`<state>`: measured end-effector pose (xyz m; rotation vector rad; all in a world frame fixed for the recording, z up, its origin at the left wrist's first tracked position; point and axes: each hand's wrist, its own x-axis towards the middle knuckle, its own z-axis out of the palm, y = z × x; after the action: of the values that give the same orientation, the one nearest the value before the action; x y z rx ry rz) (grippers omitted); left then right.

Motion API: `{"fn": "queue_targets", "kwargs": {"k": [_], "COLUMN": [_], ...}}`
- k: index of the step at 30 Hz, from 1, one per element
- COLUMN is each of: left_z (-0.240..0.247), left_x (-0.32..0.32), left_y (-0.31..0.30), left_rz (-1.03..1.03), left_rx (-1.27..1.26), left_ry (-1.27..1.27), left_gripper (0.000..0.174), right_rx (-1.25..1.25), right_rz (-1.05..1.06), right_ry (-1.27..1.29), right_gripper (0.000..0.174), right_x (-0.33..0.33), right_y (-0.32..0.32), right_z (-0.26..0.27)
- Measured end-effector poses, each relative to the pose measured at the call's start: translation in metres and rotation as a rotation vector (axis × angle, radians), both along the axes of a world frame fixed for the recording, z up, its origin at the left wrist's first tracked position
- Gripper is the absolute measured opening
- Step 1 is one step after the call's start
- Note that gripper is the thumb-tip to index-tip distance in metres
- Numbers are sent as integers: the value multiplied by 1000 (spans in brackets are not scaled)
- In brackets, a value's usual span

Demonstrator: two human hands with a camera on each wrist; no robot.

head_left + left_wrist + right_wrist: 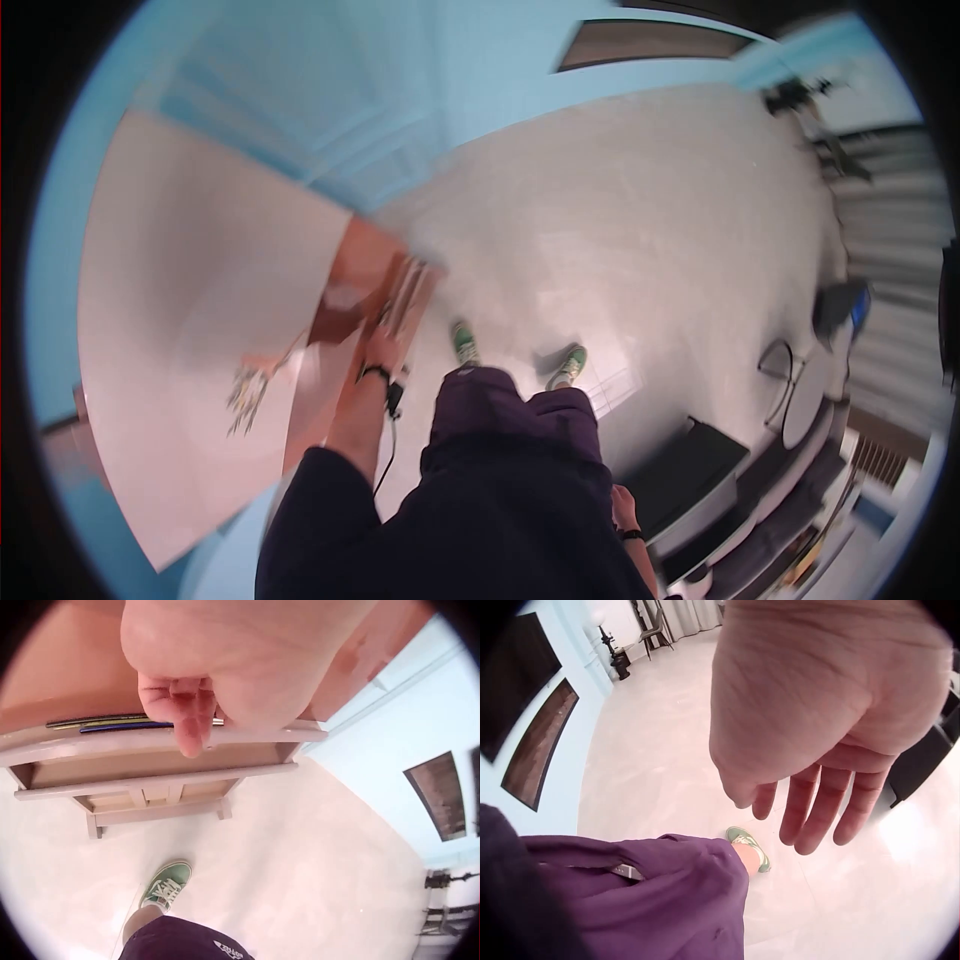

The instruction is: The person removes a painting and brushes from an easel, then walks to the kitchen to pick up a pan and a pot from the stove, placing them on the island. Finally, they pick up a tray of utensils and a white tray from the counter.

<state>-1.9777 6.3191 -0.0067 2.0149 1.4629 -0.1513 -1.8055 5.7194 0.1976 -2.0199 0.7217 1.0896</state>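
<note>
My left hand (383, 350) is at the edge of a reddish-brown, glossy-topped piece of furniture (362, 252). In the left wrist view its curled fingers (191, 735) overlap several thin, pencil-like sticks (112, 724), black, yellowish and blue. These run out to the left from behind the fingers, along a pinkish wooden rail (67, 750); the thumb's grip is hidden. Hanging beside my body, my right hand (624, 507) holds nothing. The right wrist view shows its palm (817, 697) with loosely straight fingers pointing down.
Left of me stretches a pale tabletop (200, 260) with a blurred bundle of thin stalks (245, 395) on it. A low wooden frame (157, 814) stands on the pale floor (640, 220). At my right are a black-topped unit (680, 475) and a round table (803, 410).
</note>
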Motion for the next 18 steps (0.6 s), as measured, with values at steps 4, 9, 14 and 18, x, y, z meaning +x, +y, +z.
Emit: {"fn": "queue_targets", "kwargs": {"k": [4,9,14,18], "left_z": [-30,-40,-48,-52], "left_x": [2,7,67,184], "left_y": [-21,-55,-72,-100], "left_rz": [-354,-661,-1517,-1205], "left_rx": [-194,-511,-159,-276], "left_ry": [-85,49,53,67], "left_gripper": [22,26,15,19], "right_rx": [-45,-109,-67,-53], "right_rz": [-37,-82,-396,-555], "right_ry": [-39,-122,-284,-259], "right_gripper": [18,24,32,33], "right_x": [-9,-8,-6,8], "right_y": [-47,-71,-91,-108], "right_z": [-40,-74,-111,-129]}}
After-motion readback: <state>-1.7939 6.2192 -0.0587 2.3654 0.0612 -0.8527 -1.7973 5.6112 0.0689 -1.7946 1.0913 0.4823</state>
